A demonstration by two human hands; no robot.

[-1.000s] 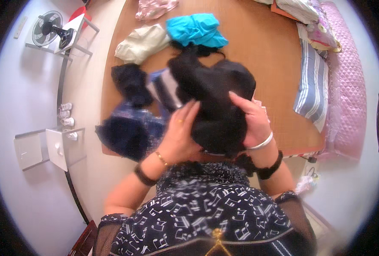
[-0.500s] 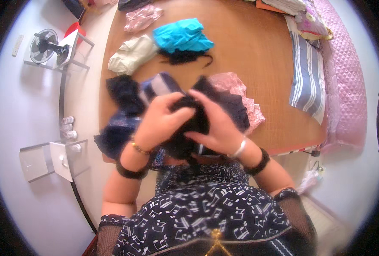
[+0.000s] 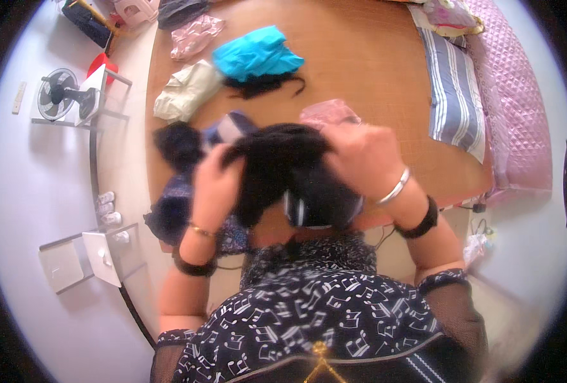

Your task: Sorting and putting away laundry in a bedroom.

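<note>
Stretched between my hands above the near edge of the brown mat is a black garment (image 3: 267,159); its exact kind I cannot make out. My left hand (image 3: 216,185) grips its left end with the fingers curled into the cloth. At its right end my right hand (image 3: 363,156) is closed on it, blurred by motion. Under and beside the right hand lies dark cloth with a white stripe (image 3: 309,201). Left of my left hand are dark blue and black clothes (image 3: 175,191), and a blue-and-white folded piece (image 3: 232,127) lies just beyond. Pink clothing (image 3: 328,113) shows behind my right hand.
Farther off on the brown mat (image 3: 360,64) lie a bright blue garment (image 3: 258,52), a cream one (image 3: 188,90) and a pink one (image 3: 196,35). A striped pillow (image 3: 453,96) and pink quilted cover (image 3: 513,96) line the right. A fan (image 3: 60,92) stands left.
My hands have moved apart, pulling the bunched black garment out wide. My right hand has shifted right and my left hand slightly left. The view has shifted a little.
</note>
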